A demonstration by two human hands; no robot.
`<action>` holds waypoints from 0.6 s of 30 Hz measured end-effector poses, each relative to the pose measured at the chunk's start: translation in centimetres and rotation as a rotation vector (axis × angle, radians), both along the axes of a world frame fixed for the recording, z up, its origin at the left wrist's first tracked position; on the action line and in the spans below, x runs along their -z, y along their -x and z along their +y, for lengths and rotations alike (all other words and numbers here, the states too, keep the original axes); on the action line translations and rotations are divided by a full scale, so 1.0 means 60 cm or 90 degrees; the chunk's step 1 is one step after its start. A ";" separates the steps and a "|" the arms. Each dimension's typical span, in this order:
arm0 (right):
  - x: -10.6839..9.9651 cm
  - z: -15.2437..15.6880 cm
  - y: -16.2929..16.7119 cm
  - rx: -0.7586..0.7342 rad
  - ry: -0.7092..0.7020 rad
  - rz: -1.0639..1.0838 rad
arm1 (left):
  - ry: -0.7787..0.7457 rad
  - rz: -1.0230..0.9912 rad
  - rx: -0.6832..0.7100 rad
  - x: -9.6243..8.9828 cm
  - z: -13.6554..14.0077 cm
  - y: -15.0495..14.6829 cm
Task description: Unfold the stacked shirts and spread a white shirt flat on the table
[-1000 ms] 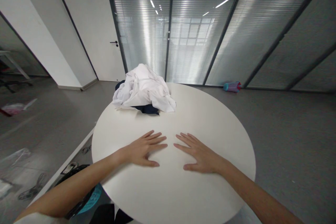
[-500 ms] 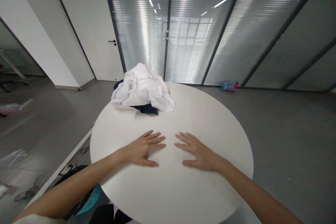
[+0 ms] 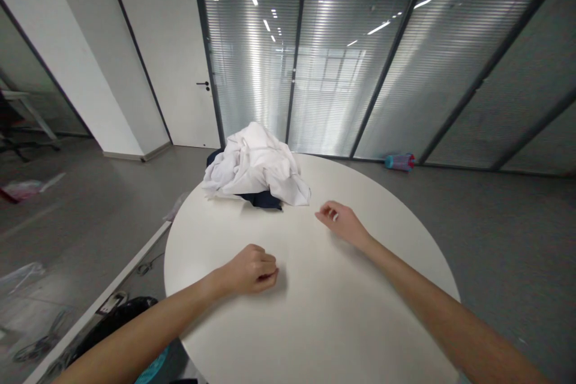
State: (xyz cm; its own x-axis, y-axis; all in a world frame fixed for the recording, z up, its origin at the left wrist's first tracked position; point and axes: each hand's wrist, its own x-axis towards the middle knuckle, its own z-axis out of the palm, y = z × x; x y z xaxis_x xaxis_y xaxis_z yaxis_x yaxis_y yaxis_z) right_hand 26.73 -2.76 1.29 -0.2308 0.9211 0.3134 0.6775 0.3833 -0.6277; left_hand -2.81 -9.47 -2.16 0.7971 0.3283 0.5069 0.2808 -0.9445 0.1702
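Observation:
A crumpled heap of white cloth (image 3: 258, 162) lies on the far left part of a round white table (image 3: 324, 318). Dark navy fabric (image 3: 262, 200) sticks out from under it; its kind of garment cannot be made out. My left hand (image 3: 254, 270) is a loose fist over the table, nearer to me than the heap, with nothing visible in it. My right hand (image 3: 342, 222) hovers above the tabletop just right of the heap's edge, apart from it. Its fingers are loosely curved with a gap showing between them, and it holds nothing.
Below the table's left edge stands a blue basket (image 3: 153, 366) with a black bag (image 3: 121, 315) beside it. A blue and pink striped object (image 3: 399, 162) lies on the floor by the glass partition (image 3: 333, 90). Cables (image 3: 40, 342) trail on the floor at left.
Both hands lay flat with fingers spread. Now the left has closed into a fist, and the right has lifted, curled and moved away toward the heap's right side. The view has tilted slightly up.

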 end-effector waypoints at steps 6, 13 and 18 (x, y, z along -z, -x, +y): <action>-0.147 0.207 0.185 -0.039 -0.160 0.109 | 0.012 0.018 -0.050 0.004 0.012 0.011; -0.130 0.300 0.306 -0.080 0.026 -0.021 | 0.024 0.024 -0.079 0.014 0.026 0.016; -0.128 0.284 0.285 0.075 -0.088 0.076 | 0.035 0.024 -0.085 0.017 0.032 0.014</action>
